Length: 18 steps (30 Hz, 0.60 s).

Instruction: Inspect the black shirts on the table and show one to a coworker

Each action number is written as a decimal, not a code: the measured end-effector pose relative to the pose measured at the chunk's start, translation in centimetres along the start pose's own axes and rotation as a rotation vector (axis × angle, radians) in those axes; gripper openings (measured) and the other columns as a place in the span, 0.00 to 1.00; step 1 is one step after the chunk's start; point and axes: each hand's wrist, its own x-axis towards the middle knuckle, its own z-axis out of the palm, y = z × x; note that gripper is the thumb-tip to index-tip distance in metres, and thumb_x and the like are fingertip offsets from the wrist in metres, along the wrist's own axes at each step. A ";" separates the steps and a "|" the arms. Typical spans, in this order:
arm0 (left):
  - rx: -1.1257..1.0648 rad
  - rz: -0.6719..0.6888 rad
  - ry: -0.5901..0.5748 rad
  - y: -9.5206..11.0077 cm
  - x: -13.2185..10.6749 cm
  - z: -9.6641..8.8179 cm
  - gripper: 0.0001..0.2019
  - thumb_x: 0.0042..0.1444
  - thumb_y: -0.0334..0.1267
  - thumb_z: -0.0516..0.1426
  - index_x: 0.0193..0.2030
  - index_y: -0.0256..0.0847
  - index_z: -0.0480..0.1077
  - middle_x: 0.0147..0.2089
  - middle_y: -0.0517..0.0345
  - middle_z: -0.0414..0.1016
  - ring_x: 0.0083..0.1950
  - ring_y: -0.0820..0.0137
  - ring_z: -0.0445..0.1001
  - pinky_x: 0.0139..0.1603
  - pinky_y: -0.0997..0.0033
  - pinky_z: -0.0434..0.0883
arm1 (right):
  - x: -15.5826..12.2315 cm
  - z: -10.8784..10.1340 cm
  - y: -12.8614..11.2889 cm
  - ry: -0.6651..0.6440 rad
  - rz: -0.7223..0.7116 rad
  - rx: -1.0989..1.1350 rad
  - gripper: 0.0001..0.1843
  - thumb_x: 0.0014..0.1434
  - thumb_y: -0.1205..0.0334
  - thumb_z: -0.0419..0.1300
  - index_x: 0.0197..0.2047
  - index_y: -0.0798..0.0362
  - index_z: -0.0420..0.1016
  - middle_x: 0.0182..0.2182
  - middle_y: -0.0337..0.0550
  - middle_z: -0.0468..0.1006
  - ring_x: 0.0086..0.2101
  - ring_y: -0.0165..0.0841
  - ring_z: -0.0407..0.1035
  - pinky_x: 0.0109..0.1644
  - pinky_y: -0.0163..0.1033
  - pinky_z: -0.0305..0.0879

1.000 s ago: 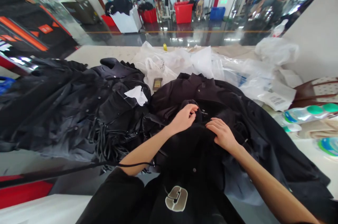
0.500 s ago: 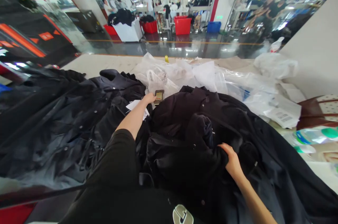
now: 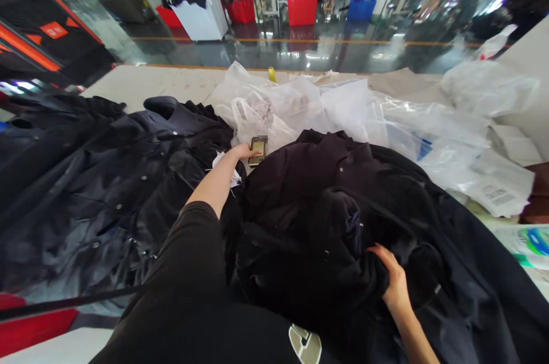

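Observation:
My left hand (image 3: 242, 152) reaches far forward over the table and its fingers touch a small dark phone-like object (image 3: 258, 150) lying between two garments; whether they grip it I cannot tell. A white paper tag (image 3: 223, 165) lies just under that wrist. My right hand (image 3: 392, 281) is closed on a fold of the black jacket (image 3: 343, 221) bunched up in front of me. A second dark snap-button jacket (image 3: 107, 181) is spread out to the left.
Crumpled clear plastic bags (image 3: 343, 110) cover the far middle and right of the table (image 3: 141, 81), with barcode-labelled bags (image 3: 497, 192) at the right. Red bins (image 3: 302, 7) and a white cart (image 3: 201, 21) stand across the glossy floor beyond.
My left hand left the jacket collar and stretched forward to the small dark object. My right hand slid down and closed on the jacket fabric. The camera dipped lower and forward.

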 end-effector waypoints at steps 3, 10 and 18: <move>0.044 -0.012 -0.015 0.0 -0.4 -0.5 0.29 0.56 0.62 0.58 0.46 0.34 0.78 0.48 0.41 0.82 0.52 0.57 0.79 0.49 0.72 0.72 | -0.1 -0.1 -0.1 -0.007 0.002 0.004 0.16 0.59 0.60 0.55 0.48 0.52 0.78 0.47 0.52 0.81 0.52 0.52 0.74 0.52 0.56 0.74; 0.088 0.039 -0.106 -0.5 -1.9 -1.9 0.28 0.51 0.61 0.63 0.44 0.35 0.80 0.46 0.45 0.83 0.45 0.59 0.80 0.44 0.74 0.72 | -0.4 -0.2 0.1 -0.016 0.020 0.020 0.17 0.58 0.60 0.57 0.48 0.52 0.78 0.47 0.53 0.81 0.53 0.53 0.74 0.52 0.57 0.74; 0.095 0.041 -0.113 -0.8 -1.3 -1.3 0.30 0.52 0.63 0.61 0.46 0.35 0.79 0.48 0.45 0.82 0.47 0.60 0.79 0.45 0.74 0.72 | -0.6 -0.1 0.3 -0.028 0.047 0.036 0.17 0.58 0.59 0.56 0.49 0.52 0.77 0.47 0.53 0.80 0.53 0.54 0.73 0.53 0.59 0.72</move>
